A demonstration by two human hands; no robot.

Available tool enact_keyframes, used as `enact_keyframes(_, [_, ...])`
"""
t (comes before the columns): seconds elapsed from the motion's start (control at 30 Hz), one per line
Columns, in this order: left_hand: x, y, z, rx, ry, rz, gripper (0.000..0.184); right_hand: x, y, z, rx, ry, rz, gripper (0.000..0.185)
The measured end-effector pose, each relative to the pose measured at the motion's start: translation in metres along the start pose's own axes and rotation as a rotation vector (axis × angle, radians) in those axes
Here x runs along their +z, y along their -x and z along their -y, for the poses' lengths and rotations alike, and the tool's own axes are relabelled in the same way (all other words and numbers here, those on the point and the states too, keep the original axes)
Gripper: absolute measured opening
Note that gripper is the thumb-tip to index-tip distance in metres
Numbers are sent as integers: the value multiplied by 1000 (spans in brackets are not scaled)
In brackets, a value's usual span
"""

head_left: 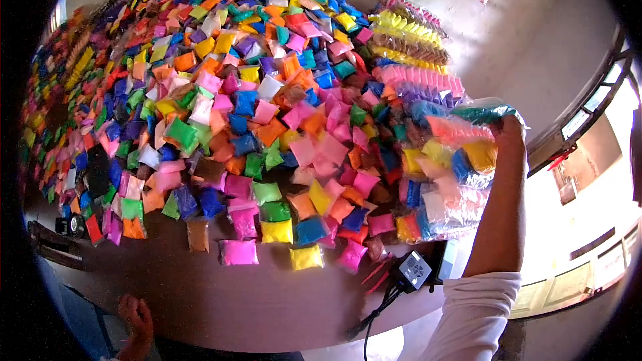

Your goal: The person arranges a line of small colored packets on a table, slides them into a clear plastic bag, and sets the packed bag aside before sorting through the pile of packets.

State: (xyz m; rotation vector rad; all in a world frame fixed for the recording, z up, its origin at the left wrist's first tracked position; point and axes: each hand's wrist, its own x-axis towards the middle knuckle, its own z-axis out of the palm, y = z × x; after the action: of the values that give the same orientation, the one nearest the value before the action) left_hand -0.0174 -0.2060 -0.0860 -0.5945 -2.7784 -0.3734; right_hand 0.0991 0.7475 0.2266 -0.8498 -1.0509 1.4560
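My right hand (pixel 509 126) reaches out to the stack at the right, its fingers mostly hidden, gripping the end of a clear bag of teal packets (pixel 483 113). Beneath that bag lie a row of salmon-pink packets (pixel 458 128) and several more clear bags of coloured packets. My left hand (pixel 136 317) is low at the near edge of the table, fingers curled in with nothing visible in them. A great heap of small colourful sachets (pixel 264 130) covers most of the table. At its front lie a pink sachet (pixel 239 252) and a yellow sachet (pixel 306 258).
The brown table (pixel 267 307) has a curved near edge. A small black device with a fan grille (pixel 411 269) and cables sits at the front right. Rows of bagged packets (pixel 411 40) line the heap's right side against the wall. A dark round object (pixel 75 226) is at the left.
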Motion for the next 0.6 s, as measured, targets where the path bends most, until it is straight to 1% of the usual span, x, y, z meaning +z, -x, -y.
enact_keyframes(0.03, [-4,-3,-6,1,1,2,15,1,3,-2,26,60,-13,22])
enact_keyframes(0.07, [-8,-7,-13,11,46,-11,16,5,5,-4,14,110,-31,26])
enact_keyframes(0.1, [-12,-11,-18,23,92,-23,16,9,17,-4,15,111,-34,26])
enact_keyframes(0.13, [-14,-13,-22,26,92,-23,16,14,37,2,-17,236,3,27])
enact_keyframes(0.2, [-17,-17,-26,127,-59,-89,12,11,20,-9,-73,234,-59,32])
enact_keyframes(0.23, [-4,-6,-3,130,-60,-91,12,7,8,-13,-74,271,-78,33])
enact_keyframes(0.27, [17,13,36,193,-110,-113,8,4,-4,-15,-84,350,-104,34])
enact_keyframes(0.33, [28,25,58,255,-164,-134,5,-3,-33,-22,-114,562,-168,37])
enact_keyframes(0.37, [28,28,61,239,-162,-119,8,12,4,-12,-110,563,-170,37])
enact_keyframes(0.43, [25,27,54,205,-155,-94,16,24,35,-3,-222,779,-305,38])
enact_keyframes(0.47, [24,25,50,188,-152,-82,20,12,1,-12,-371,1087,-366,39])
enact_keyframes(0.5, [23,25,47,170,-148,-70,24,13,6,-13,-370,1087,-366,39])
enact_keyframes(0.57, [22,22,40,175,-170,-99,25,19,27,-10,-577,1419,-346,39])
enact_keyframes(0.6, [22,22,38,181,-191,-127,25,20,34,-4,-519,1507,-225,40])
